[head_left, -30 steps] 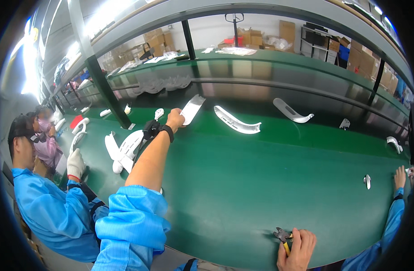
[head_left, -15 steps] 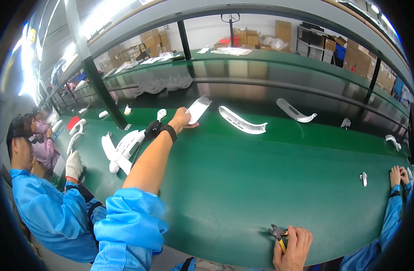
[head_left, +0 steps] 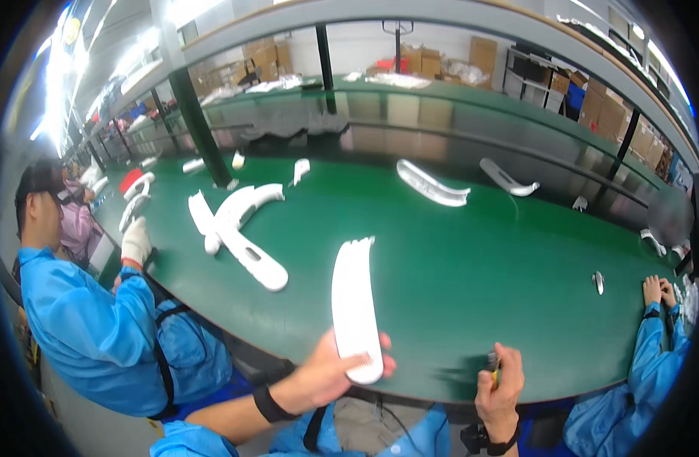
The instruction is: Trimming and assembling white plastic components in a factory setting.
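The left hand holds one end of a long white plastic piece. The fingers are curled around that near end, with the thumb on top, so the grip looks firm. The far end of the piece has a little row of teeth, like a comb, and it points away across the green bench. The piece hangs over the near edge of the bench, right in front of the person.

The right hand is just to the right of the white piece, also at the near edge of the bench. It is closed around a small tool with a yellow handle. The tool is tiny here, so I cannot tell for sure what kind it is; it may be small cutters.

It looks like the step in hand is bringing the piece close to work on it with the tool. The next move would need the two hands to come together, with the piece held still so that the tool can meet its edge.

Past the white piece, further out on the bench, lie more curved white parts. To its left sits a person in a blue coat with a white glove.
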Demonstrator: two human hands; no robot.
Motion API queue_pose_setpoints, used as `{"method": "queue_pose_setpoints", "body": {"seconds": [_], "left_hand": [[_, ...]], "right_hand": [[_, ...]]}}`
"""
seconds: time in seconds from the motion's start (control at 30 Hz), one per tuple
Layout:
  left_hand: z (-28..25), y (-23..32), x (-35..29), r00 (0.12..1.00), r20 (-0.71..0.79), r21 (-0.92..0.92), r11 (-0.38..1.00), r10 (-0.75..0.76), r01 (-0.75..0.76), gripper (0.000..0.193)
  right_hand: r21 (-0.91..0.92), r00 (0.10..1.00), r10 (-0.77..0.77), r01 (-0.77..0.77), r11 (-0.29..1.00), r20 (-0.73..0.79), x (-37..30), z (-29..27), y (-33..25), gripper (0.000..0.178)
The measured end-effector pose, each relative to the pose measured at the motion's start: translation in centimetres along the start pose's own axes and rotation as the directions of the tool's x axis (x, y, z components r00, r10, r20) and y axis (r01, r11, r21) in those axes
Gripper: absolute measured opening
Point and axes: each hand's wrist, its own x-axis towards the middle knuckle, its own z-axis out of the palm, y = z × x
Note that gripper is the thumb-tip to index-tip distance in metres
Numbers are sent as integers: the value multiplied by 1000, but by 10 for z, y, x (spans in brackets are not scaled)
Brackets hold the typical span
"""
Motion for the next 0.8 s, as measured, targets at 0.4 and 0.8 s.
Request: {"method": "queue_pose_setpoints", "body": {"seconds": [0.4,0.8], "left_hand": [[-7,-134,-51,990,-39,155,978,-137,141,30],[-10,-144,-39,999,-26,323,945,-48,53,27]], "right_hand": [[895,931,349,-239,376,102,-4,8,-77,28],[961,889,454,-175,216,60,1,50,-91,27]]}}
